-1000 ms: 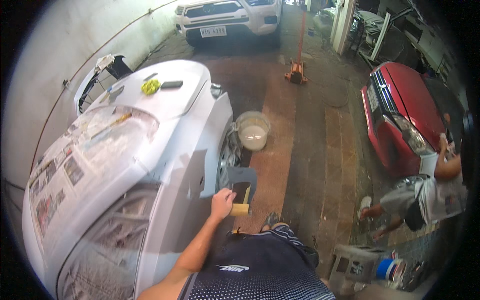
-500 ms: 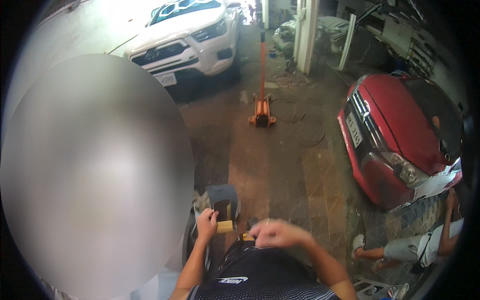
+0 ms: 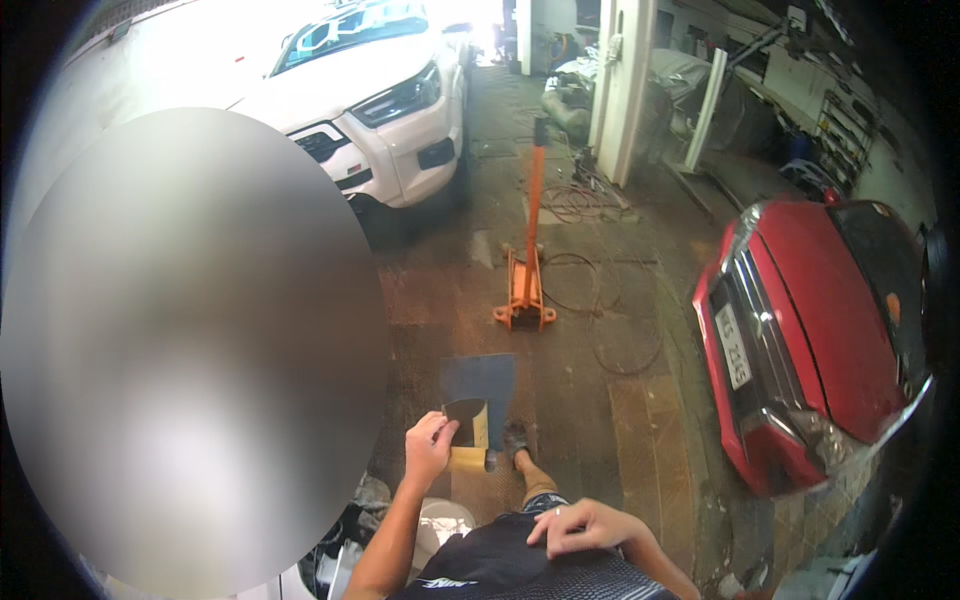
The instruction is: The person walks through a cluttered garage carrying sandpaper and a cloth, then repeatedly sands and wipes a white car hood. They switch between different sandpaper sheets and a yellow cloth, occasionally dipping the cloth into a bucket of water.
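Observation:
My left hand (image 3: 428,447) is closed, thumb and fingers pinching the left edge of what looks like a sheet of sandpaper (image 3: 466,422), dark with tan parts folded at its lower and right sides. Directly beyond it shows a blue-grey sheet (image 3: 478,376); whether it is also held or lies lower down, I cannot tell. My right hand (image 3: 585,527), with a ring on one finger, hovers in front of my dark shirt. Its fingers are loosely bent and apart, with nothing visible in them.
An orange floor jack (image 3: 525,290) with an upright handle stands ahead on the tiled floor, a thin hose (image 3: 597,300) looping beside it. A white pickup (image 3: 400,120) is at far left, a red car (image 3: 815,330) at right. A pale bucket (image 3: 445,520) sits near my left forearm.
My right hand has lowered toward my shirt and its fingers have spread. The sandpaper stays in my left hand. The view has shifted, and the person at right has mostly left it.

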The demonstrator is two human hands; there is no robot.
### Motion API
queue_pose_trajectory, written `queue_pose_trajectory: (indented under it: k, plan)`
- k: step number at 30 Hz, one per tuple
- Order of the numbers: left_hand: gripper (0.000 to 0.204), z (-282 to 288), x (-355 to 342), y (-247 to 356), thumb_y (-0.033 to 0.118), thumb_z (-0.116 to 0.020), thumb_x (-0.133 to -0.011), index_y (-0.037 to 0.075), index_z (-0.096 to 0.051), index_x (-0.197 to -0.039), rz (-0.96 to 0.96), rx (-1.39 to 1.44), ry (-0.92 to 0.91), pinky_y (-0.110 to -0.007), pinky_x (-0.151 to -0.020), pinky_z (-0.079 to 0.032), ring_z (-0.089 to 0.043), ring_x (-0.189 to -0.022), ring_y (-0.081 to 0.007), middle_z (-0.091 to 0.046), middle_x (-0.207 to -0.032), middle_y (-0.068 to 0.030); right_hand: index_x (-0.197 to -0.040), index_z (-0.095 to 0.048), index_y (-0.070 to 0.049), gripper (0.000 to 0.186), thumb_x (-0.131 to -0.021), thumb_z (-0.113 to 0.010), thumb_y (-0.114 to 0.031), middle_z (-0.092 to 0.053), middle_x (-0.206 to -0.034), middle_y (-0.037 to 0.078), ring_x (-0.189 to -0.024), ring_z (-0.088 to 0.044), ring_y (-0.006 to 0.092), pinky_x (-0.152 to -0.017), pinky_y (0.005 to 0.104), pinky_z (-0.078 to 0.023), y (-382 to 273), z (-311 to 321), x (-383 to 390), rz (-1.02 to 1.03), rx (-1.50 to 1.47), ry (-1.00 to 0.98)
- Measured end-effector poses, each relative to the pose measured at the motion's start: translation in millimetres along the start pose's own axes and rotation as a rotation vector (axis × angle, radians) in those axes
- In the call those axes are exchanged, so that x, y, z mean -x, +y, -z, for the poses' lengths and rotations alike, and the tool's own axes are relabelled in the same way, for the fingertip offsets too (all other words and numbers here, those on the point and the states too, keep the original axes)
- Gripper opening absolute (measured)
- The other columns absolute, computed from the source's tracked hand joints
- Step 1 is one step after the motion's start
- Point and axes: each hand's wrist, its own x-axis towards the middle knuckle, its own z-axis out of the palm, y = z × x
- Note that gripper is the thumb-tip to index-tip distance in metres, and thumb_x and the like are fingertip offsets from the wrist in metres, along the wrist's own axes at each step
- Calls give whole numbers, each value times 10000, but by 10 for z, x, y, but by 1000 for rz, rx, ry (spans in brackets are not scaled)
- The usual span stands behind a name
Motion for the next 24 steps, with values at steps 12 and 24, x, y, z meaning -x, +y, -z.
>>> queue_pose_trajectory:
  k: [12, 24]
  plan:
    - [211, 925, -1385, -458, 52, -715, -901, -36, -559, -790, 238, -65, 295, -354, -624, -424, -507, -668, -233, -514, -740, -109, -1529, -312, 17, 859, -907, -811, -301, -521, -1392, 190, -1280, -558, 270, -1032, 419, -506, 244, 2305, -3818, -392, 191, 237]
    - [219, 2483, -802, -1573, 189, -682, -994, 19, -624, -869, 704, -47, 1178, -271, -641, -403, -463, -709, -56, -552, -720, 33, -1289, -585, 13, 291, -1050, -604, -150, -675, -1225, 66, -1111, -638, 150, -960, 318, -499, 915, 1424, -6713, -439, -161, -135]
